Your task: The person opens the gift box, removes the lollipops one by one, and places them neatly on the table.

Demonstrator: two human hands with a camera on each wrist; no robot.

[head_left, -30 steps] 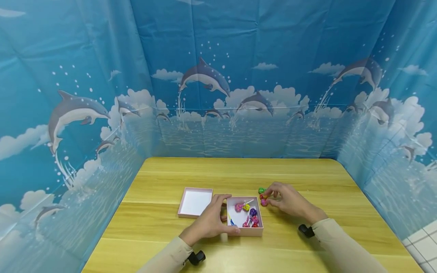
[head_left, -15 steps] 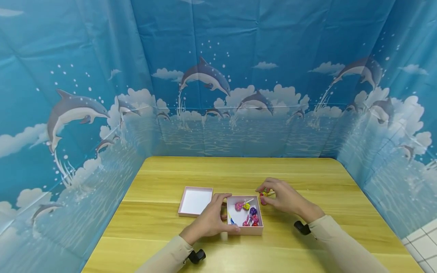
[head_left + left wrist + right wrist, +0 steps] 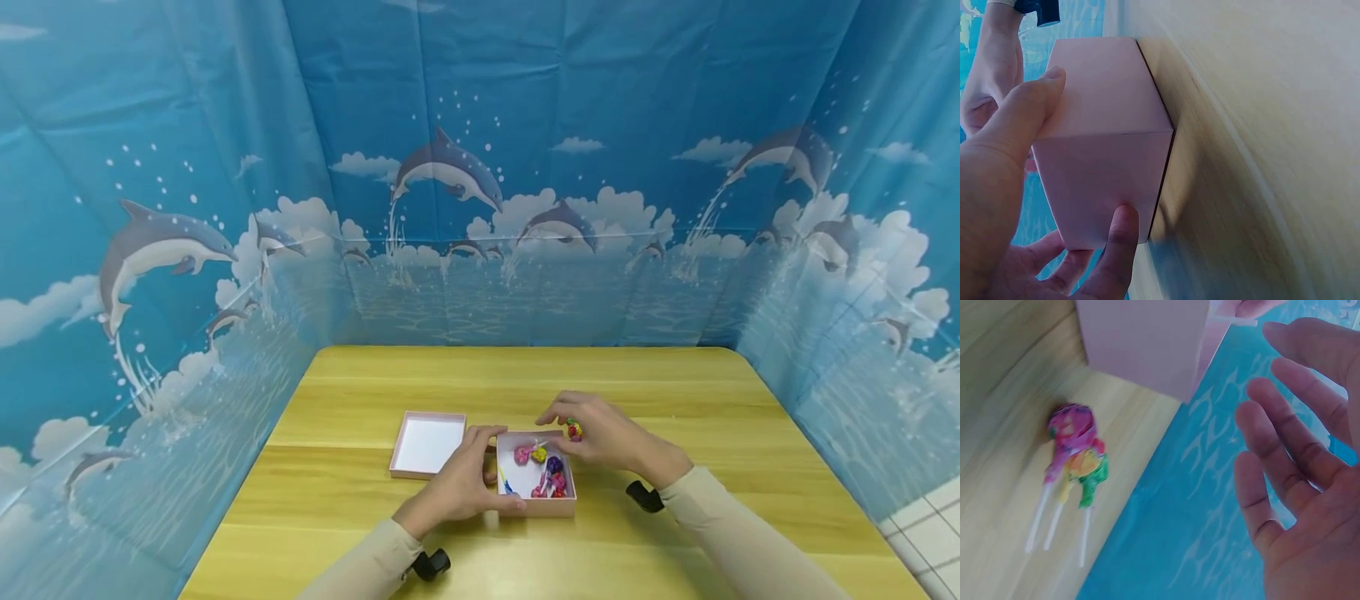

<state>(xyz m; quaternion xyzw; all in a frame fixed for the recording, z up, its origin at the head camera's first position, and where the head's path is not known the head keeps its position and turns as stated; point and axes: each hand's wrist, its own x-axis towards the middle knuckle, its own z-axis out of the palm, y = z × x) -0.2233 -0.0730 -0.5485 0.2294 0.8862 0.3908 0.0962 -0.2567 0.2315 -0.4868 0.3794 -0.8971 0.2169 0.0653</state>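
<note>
My left hand [image 3: 467,485] grips a pink square box [image 3: 536,508] on the table, thumb on its near wall and fingers on its left side. In the left wrist view, the thumb and a fingertip press the pink box [image 3: 1107,87]. Several wrapped lollipops [image 3: 555,467] lie inside, and a white stick [image 3: 1235,320] pokes over the rim. My right hand [image 3: 600,433] hovers at the box's far right corner. In the right wrist view, the right hand [image 3: 1310,444] has its fingers spread and loosely bent, holding nothing. Three lollipops [image 3: 1075,434] lie together beside the box, partly hidden in the head view.
A pink-edged box lid [image 3: 429,445] with a white inside lies left of the box. The wooden table [image 3: 360,533] is enclosed by blue dolphin-print curtains [image 3: 480,292]. White floor tiles [image 3: 930,533] show at the lower right.
My right hand has moved left from the lollipops on the table to the box's far right corner. The left hand keeps its grip on the box.
</note>
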